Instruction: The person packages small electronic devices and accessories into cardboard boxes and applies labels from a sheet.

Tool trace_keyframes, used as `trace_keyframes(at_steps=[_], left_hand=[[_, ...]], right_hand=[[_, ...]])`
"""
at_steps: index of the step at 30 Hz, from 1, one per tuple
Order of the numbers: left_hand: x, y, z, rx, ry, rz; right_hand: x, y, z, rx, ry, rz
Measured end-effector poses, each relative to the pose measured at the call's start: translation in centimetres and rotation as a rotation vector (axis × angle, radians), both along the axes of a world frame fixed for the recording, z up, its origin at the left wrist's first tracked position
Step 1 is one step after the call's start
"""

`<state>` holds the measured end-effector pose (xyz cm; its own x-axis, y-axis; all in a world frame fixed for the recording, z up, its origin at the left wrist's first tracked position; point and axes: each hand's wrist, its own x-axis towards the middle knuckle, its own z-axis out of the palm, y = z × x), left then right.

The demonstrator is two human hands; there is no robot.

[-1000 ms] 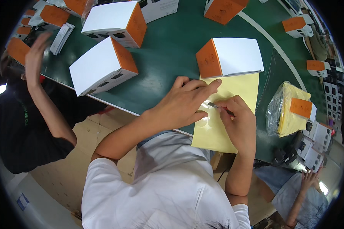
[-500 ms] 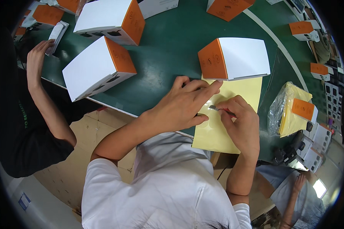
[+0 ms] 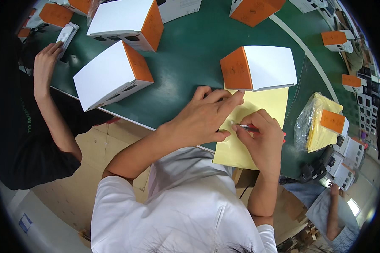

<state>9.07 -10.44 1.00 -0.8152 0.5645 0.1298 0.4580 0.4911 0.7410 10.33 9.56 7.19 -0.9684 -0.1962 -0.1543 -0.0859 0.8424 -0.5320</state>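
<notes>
- Your right hand (image 3: 264, 137) is grasping a slim metal-tipped tool with a dark and red handle (image 3: 245, 127), pinched between thumb and fingers.
- The tool's narrow, pale tip points left, over a smooth, glossy yellow rectangular sheet (image 3: 236, 154); a bit of red shows on the far side of your right hand.
- Your left hand (image 3: 200, 118) lies palm down across the sheet's left edge, fingers unclenched and the index finger stretched toward the far end; you can't tell from this view whether anything is held beneath it.
- The sheet lies in front of you on the dark green tabletop (image 3: 185, 50), its near left corner reaching past the tabletop's pale edge; it looks flat and bright yellow, with a faint shiny patch near the tool tip, too small to make out.
- A white and orange cardboard box (image 3: 269, 67) stands at the sheet's far end, hiding that end from you.
- To your right lies a stack of yellow sheets (image 3: 317, 135) partly in crinkled clear plastic wrapping (image 3: 303, 128), with a small orange and white box (image 3: 332, 121) on top.
- To your left, two white boxes with orange ends (image 3: 109, 78) sit near each other.
- Farther left, a co-worker's hand (image 3: 47, 57) touches a narrow white paper bundle (image 3: 68, 33).
</notes>
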Motion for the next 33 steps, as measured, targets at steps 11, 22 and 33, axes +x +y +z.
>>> trace_keyframes(at_steps=[11,22,33], left_hand=[[-3.3,-1.4,4.7,0.265,0.556,0.351],[-5.9,0.5,6.9,0.498,0.042,0.067],[-4.2,0.7,8.7,0.532,-0.072,0.006]], right_hand=[[1.7,4.7,4.3,-0.462,0.128,-0.243],[-0.1,4.1,8.3,-0.585,0.269,-0.211],[-2.0,2.9,8.3,-0.501,0.394,-0.186]])
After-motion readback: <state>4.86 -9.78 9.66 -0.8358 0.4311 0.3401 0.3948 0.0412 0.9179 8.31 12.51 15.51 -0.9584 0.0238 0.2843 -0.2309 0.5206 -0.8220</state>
